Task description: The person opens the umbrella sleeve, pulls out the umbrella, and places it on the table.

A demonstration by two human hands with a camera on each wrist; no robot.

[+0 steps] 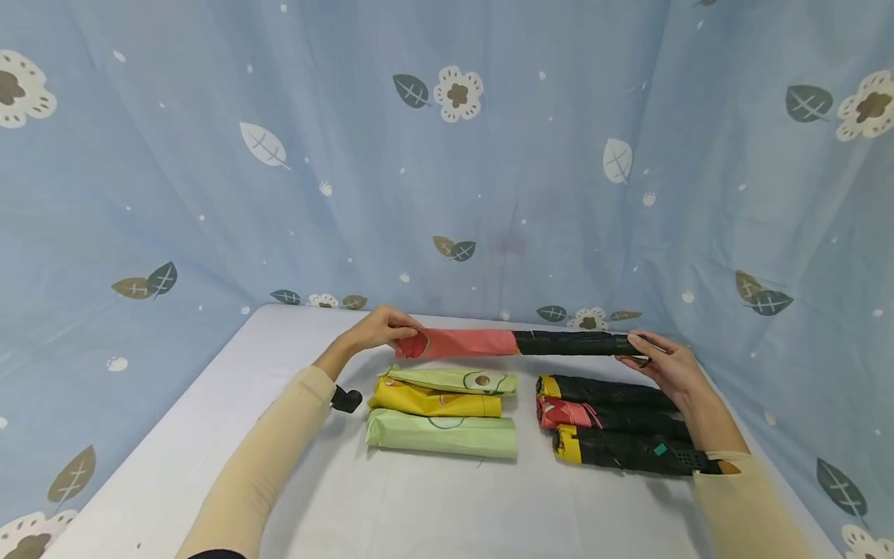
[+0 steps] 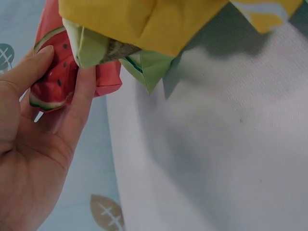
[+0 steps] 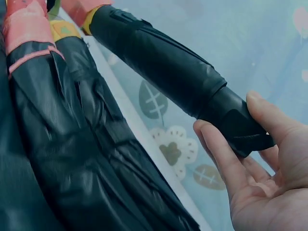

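Observation:
A black folded umbrella (image 1: 573,343) lies level over the far part of the table, its left end meeting a red watermelon-print sleeve (image 1: 468,341). My left hand (image 1: 380,326) pinches the sleeve's far left end between thumb and fingers, on the watermelon slice (image 2: 57,67). At the other end, my right hand (image 1: 667,361) holds the umbrella's black handle (image 3: 236,120) with thumb and fingertips. A yellow edge (image 3: 89,21) shows where black meets red. Nearer me lie a green avocado-print sleeve (image 1: 489,381), a yellow sleeve (image 1: 433,401) and a plain-looking green sleeve (image 1: 447,435).
To the right lie three black rolled umbrellas: one with a yellow end (image 1: 601,388), one with a red end (image 1: 559,413), one with a yellow end (image 1: 608,448) nearest me. A blue patterned curtain (image 1: 517,194) hangs behind the white table (image 1: 447,505).

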